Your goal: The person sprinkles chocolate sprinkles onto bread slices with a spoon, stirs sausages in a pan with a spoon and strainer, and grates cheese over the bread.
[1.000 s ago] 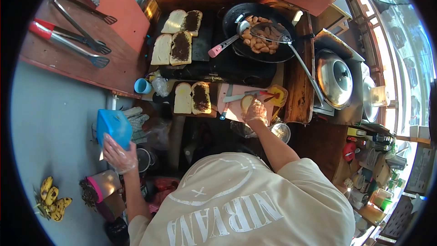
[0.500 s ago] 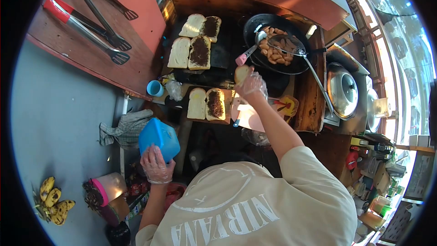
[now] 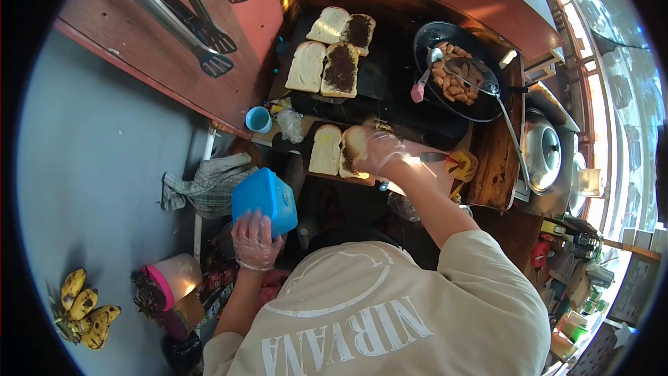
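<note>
Since 0.5 s ago the right hand (image 3: 381,153) has been brought down from the griddle's front edge. The pale bread piece (image 3: 356,143), gripped in its gloved fingers, is now laid over the dark-spread slice at the desk's front edge, just beside the plain slice (image 3: 325,150). The spread slice is almost fully covered (only its lower end is seen).

The left hand (image 3: 254,240), also gloved, is held below the desk's front edge. Its fingers are wrapped round the lower end of the tilted blue container (image 3: 264,197), which has been shifted slightly nearer the desk.

On the griddle (image 3: 379,83) at the back of the desk, 4 slices (image 3: 334,52) lie unmoved, 2 plain and 2 spread. The pan of sausages (image 3: 456,76) is set at the back right, with a pink-handled spoon (image 3: 422,87) rested on its rim.

Room to the right of the hand is narrowed by a knife (image 3: 435,158). A blue cup (image 3: 259,119) stands at the front left corner, near the plain slice. A checked cloth (image 3: 209,184) is hung below that corner, just left of the container.
</note>
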{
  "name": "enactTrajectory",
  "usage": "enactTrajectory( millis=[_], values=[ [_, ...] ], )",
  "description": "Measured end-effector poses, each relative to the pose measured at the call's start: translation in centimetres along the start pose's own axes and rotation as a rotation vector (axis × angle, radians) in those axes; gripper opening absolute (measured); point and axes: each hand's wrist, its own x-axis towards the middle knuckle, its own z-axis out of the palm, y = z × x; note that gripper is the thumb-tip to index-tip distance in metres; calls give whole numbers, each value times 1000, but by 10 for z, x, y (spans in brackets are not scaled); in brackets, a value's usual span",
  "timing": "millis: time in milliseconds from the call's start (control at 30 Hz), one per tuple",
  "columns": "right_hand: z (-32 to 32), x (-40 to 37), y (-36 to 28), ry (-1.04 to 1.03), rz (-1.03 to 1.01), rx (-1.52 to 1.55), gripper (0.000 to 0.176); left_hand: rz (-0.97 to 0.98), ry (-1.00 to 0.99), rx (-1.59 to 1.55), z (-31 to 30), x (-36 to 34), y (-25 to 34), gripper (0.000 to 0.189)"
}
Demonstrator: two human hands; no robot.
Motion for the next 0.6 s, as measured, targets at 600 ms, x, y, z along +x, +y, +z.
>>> enactTrajectory(
  millis=[600],
  values=[
    [76, 73, -116, 232, 10, 74, 96, 86, -25, 21, 11, 3, -26, 81]
  ],
)
